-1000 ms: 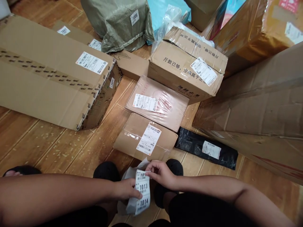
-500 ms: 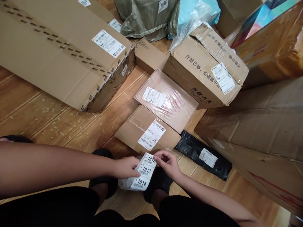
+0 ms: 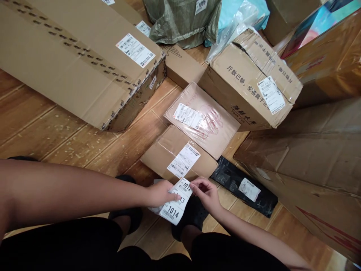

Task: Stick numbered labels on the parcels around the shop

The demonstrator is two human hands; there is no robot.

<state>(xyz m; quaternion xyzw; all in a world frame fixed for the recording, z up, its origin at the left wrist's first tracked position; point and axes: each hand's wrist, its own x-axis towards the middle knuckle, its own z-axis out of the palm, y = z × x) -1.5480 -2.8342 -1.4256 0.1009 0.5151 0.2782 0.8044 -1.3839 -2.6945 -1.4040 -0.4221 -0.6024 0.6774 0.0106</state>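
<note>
My left hand (image 3: 161, 194) grips a strip of printed number labels (image 3: 170, 213), its thumb lying across the middle one. The numbers 1012 and 1014 can be read; the one between is partly covered. At the strip's upper right edge, beside 1012, the thumb and forefinger of my right hand (image 3: 205, 194) pinch the corner. Whitish material shows beneath my left hand, mostly hidden. Just beyond the labels lies a small brown carton (image 3: 158, 152) with a white shipping label (image 3: 184, 160). A flat pinkish box (image 3: 217, 128) in clear wrap adjoins it.
A long black parcel (image 3: 229, 177) lies to the right. A large carton (image 3: 70, 75) fills the upper left. A fruit carton (image 3: 239, 94), a grey-green sack (image 3: 183, 26) and a blue bag (image 3: 261, 15) stand farther back. Big cartons (image 3: 310, 150) line the right side.
The label strip has tilted and shifted slightly right and up with both hands. My left thumb now covers part of the middle label. The whole view has shifted slightly.
</note>
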